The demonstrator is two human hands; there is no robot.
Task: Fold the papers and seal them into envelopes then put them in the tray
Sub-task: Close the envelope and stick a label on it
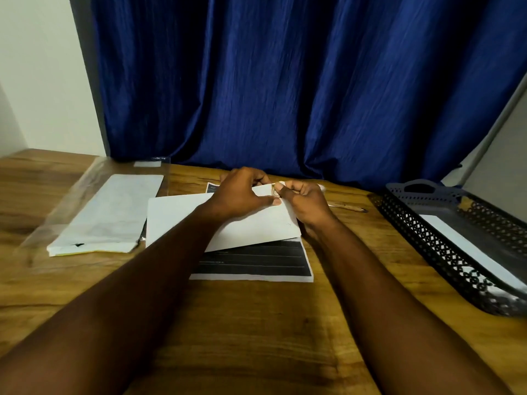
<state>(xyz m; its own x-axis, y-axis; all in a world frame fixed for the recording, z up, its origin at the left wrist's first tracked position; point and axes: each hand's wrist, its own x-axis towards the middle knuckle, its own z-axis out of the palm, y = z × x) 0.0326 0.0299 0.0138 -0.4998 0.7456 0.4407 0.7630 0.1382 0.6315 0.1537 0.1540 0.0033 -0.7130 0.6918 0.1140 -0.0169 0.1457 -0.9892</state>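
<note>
A white envelope (182,218) lies tilted across a stack of printed papers (256,263) with dark bands, in the middle of the wooden table. My left hand (242,192) presses on the envelope's far right part, thumb against its edge. My right hand (305,201) pinches the envelope's upper right corner with curled fingers, right beside the left thumb. A black perforated tray (422,240) stands at the right with a white envelope (467,246) lying inside it.
A clear plastic sleeve with a stack of white envelopes (105,218) lies at the left. A pencil (348,207) rests behind my right hand. A blue curtain (285,81) hangs along the table's far edge. A grey board leans at the far right.
</note>
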